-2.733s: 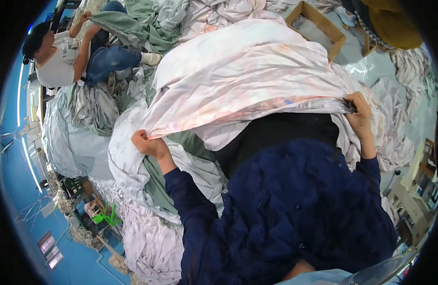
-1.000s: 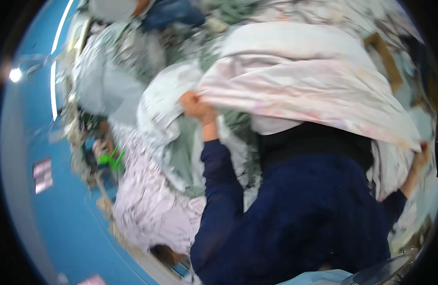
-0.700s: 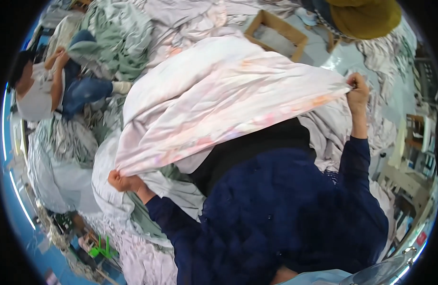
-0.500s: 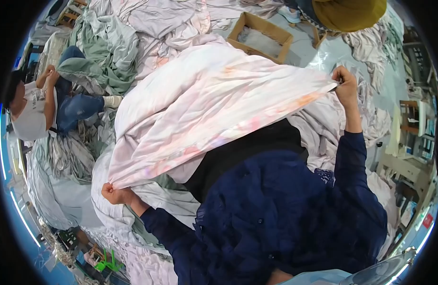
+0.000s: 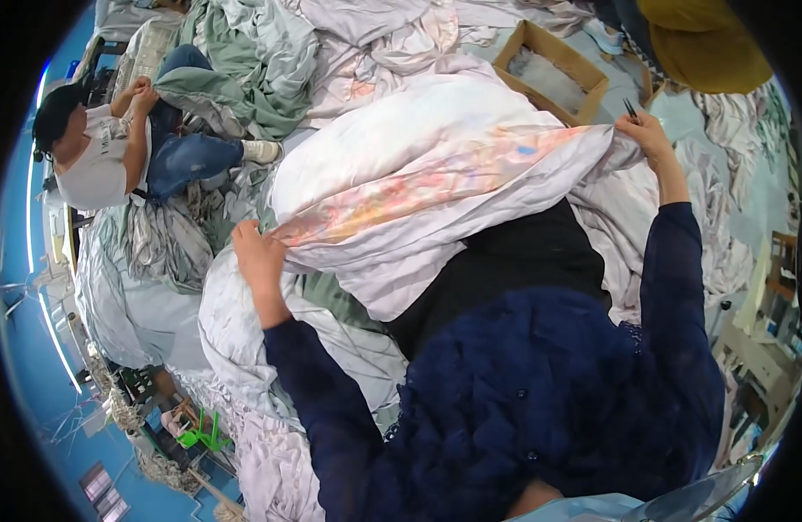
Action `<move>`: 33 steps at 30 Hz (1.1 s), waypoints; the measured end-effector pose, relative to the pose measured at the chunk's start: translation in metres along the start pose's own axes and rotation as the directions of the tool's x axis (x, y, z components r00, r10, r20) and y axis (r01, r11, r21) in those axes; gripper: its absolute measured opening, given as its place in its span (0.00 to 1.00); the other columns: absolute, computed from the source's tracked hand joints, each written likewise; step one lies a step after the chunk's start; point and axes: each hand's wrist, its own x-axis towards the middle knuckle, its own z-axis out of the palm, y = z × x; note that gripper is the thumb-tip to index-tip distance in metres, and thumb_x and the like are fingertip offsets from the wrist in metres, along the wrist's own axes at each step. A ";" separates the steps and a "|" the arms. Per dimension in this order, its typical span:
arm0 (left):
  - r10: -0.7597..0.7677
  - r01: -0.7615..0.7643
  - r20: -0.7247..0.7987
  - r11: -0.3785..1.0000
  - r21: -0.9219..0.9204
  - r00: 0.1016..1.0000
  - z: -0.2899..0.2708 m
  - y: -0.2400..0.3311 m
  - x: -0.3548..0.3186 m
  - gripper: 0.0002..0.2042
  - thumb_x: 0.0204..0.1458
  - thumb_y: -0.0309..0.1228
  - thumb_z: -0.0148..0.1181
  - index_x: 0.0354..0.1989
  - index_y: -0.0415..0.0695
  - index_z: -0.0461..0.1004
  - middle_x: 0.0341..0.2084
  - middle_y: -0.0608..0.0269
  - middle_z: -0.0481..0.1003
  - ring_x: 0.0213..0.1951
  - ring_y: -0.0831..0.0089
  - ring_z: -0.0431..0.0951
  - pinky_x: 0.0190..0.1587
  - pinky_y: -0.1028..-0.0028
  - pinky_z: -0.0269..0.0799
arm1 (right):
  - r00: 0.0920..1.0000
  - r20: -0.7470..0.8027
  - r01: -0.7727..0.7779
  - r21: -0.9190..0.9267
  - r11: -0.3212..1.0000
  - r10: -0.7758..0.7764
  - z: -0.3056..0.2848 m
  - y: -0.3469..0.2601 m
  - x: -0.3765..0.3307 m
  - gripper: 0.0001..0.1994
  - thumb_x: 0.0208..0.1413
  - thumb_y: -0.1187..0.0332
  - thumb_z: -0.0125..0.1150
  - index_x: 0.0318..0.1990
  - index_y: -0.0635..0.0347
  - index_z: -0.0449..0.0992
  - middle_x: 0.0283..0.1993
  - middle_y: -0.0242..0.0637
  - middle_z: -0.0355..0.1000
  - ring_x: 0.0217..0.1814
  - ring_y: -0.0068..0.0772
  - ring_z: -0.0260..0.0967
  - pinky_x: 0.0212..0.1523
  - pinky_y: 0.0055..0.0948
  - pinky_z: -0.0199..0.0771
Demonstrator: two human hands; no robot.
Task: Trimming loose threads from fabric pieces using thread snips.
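Observation:
A large pale pink-and-white cloth [image 5: 436, 113] with a band of orange, red and yellow print spreads over my lap, stretched between my two hands. My left hand [image 5: 260, 254] is closed on its left end, fingers bent over the edge. At the upper right, my right hand [image 5: 646, 139] pinches the other end of that cloth. Out of the same fist poke the two thin dark points of a small tool [image 5: 630, 108], like thread snips; the rest of it is hidden in the hand. Part of the cloth's near edge is folded over, showing a plainer pale side.
At the left a seated person [image 5: 114, 152] in a white shirt holds both hands together beside green-grey fabric [image 5: 244, 78]. An open cardboard box [image 5: 592, 97] lies beyond my cloth. Heaped sheets [image 5: 149, 296] surround me, and another person's mustard-coloured clothing [image 5: 710, 43] shows at the upper right.
My left hand has risen and moved right, bringing its end of the cloth farther from me. The near edge has turned over, exposing more print. Tool points now show at my right hand.

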 end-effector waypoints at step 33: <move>0.320 -0.333 -0.091 0.899 -0.283 0.943 0.025 0.180 -0.083 0.03 0.41 0.23 0.53 0.26 0.45 0.69 0.24 0.60 0.68 0.32 0.61 0.71 0.34 0.64 0.63 | 0.993 0.073 0.090 0.005 0.996 -0.090 -0.086 0.035 0.022 0.09 0.56 0.64 0.64 0.41 0.56 0.75 0.35 0.17 0.68 0.36 0.10 0.60 0.40 0.14 0.57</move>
